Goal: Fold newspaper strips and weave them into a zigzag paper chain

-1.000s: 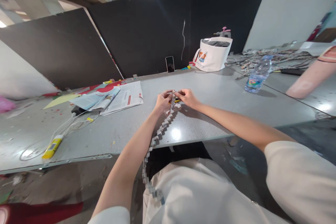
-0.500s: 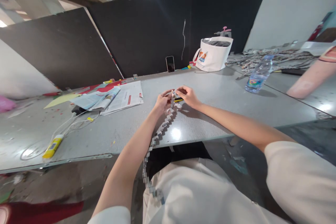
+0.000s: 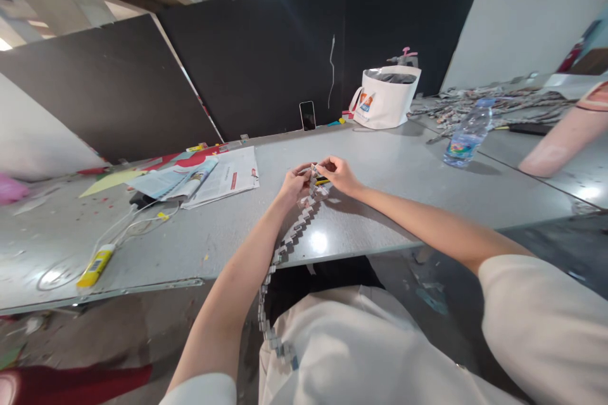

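A zigzag chain of folded paper runs from my hands over the table's front edge and down onto my lap. Its upper end is pinched in the fingers of my left hand. My right hand faces it from the right, thumb and fingers closed on the same end of the chain, at a small pale paper piece. Fingers partly hide that tip. Just under the hands lies a yellow and black tool, perhaps a cutter, with small paper pieces beside it.
Newspapers lie to the left, with a glue stick and white cables nearer the front. A phone leans on the black partition. A white bag, a water bottle, a pink cylinder and paper strips are to the right.
The hands stay at almost the same place, with only slight finger movement at the chain's end. The chain and the things on the table keep their positions.
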Demonstrator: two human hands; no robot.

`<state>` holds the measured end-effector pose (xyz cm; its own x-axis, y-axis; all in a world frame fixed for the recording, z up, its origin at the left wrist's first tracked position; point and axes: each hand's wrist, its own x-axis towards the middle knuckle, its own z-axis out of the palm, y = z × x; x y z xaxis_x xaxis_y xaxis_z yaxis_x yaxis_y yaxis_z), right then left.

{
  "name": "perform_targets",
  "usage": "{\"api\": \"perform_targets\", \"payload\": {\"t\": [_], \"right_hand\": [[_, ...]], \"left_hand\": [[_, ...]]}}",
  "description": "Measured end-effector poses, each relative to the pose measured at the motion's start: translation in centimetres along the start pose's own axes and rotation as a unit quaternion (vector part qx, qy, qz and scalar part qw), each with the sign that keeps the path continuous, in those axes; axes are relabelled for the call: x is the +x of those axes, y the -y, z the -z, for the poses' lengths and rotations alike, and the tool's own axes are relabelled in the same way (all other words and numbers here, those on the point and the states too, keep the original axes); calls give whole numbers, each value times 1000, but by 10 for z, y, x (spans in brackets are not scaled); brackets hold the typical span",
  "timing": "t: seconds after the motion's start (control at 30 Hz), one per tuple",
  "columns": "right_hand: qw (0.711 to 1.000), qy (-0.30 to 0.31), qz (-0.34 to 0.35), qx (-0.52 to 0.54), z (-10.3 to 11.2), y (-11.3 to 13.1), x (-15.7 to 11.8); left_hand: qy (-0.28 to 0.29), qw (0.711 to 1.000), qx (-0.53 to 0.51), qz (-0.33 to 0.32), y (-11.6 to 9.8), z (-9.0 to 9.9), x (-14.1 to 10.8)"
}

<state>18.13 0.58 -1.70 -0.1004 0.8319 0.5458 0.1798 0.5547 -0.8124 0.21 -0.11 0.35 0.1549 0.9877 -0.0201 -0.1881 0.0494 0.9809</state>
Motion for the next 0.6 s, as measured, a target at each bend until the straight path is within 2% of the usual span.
{"api": "perform_targets", "payload": {"t": [0.3,0.47,0.6], "right_hand": [[999,7,-33,16,1,-4,5],[998,49,-30,29,5,-2,7],[997,69,-22,-1,10,-3,10]], "left_hand": [[-3,982,137,-128,2,3,2],[-16,971,166,-170,5,3,3],[-9,963,189,-192,9,7,6]]}}
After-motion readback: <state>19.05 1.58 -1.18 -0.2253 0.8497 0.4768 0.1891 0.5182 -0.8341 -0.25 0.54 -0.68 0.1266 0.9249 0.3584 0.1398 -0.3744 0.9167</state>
